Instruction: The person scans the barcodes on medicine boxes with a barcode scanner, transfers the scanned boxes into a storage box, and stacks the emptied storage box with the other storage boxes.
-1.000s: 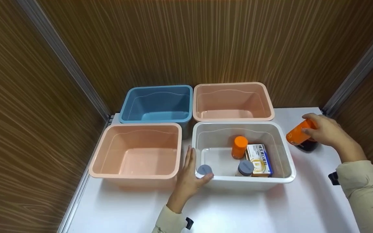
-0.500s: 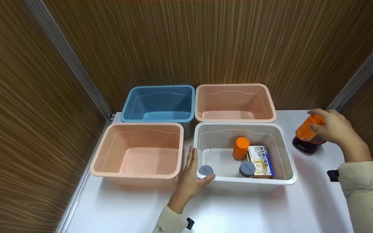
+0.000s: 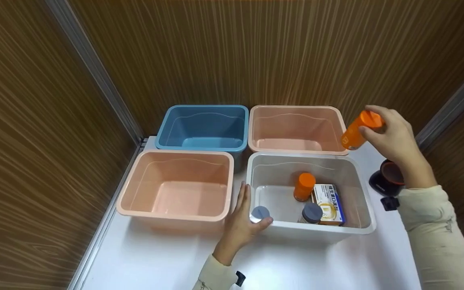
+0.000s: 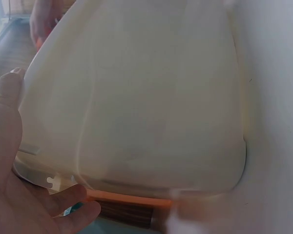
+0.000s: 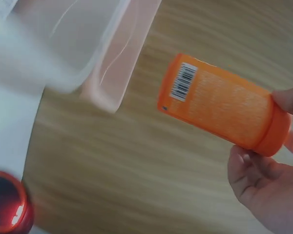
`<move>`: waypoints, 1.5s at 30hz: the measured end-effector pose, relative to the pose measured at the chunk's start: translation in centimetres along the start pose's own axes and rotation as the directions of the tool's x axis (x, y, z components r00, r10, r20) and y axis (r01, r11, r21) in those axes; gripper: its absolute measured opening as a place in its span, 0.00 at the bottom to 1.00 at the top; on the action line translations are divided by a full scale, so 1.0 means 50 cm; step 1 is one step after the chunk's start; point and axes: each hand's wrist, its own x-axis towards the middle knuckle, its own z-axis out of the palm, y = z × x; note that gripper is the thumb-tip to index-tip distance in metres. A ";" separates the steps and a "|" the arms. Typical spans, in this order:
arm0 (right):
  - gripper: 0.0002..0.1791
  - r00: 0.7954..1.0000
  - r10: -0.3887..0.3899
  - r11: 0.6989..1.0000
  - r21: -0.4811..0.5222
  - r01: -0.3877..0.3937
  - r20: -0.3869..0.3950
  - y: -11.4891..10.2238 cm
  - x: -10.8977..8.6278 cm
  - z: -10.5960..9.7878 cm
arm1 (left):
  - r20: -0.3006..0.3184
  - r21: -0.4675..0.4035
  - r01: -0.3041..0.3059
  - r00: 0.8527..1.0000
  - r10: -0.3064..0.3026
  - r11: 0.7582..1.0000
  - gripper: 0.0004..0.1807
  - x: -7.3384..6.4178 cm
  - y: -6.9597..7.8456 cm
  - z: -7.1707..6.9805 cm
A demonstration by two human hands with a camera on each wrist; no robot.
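My right hand (image 3: 395,139) pinches an orange bottle (image 3: 355,133) by its cap end, thumb on one side and fingers on the other. The bottle is tilted and raised near the right side of the back pink bin; the right wrist view shows its printed label and barcode. My left hand (image 3: 240,225) rests at the front left corner of the white bin (image 3: 371,217), fingers straight along the side and thumb at the front rim. Inside that bin are another orange bottle (image 3: 305,185), a white-and-blue box (image 3: 328,203) and two grey-capped jars, one in the middle (image 3: 311,212) and one at the corner (image 3: 260,212).
A black rounded container (image 3: 386,181) with a reddish top stands on the white table (image 3: 167,257), right of the white bin. Behind are a blue bin (image 3: 204,109) and a pink bin (image 3: 296,109); another pink bin (image 3: 175,218) is at front left. Wood-grain panels surround the table.
My right hand has lifted the orange bottle off the black container's spot, up and to the left toward the back pink bin. The left hand keeps its place at the white bin's corner.
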 end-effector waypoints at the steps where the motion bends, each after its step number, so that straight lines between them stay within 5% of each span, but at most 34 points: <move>1: 0.33 1.000 -0.009 1.000 0.010 0.009 -0.007 -0.009 0.007 0.006 | -0.001 0.001 -0.002 1.000 0.002 1.000 0.65 0.000 0.002 0.003; 13: 0.28 0.987 -0.163 0.981 0.107 0.163 -0.008 -0.128 0.102 0.104 | 0.019 -0.026 0.007 1.000 -0.006 1.000 0.65 -0.003 0.025 0.020; 21: 0.27 0.969 -0.230 0.961 0.180 0.211 0.093 -0.192 0.155 0.187 | 0.034 -0.024 0.021 0.999 -0.020 0.999 0.67 0.003 0.033 0.029; 28: 0.27 0.946 -0.282 0.948 0.201 0.248 0.162 -0.235 0.171 0.265 | 0.034 -0.028 0.013 0.999 -0.012 1.000 0.67 0.000 0.035 0.034; 35: 0.27 0.943 -0.238 0.950 0.259 0.176 0.234 -0.266 0.174 0.342 | 0.030 -0.042 -0.012 0.999 0.013 0.999 0.66 -0.009 0.036 0.030; 45: 0.27 0.940 -0.258 0.952 0.223 0.208 0.222 -0.286 0.172 0.422 | 0.017 -0.031 -0.025 1.000 0.025 0.999 0.65 -0.016 0.038 0.031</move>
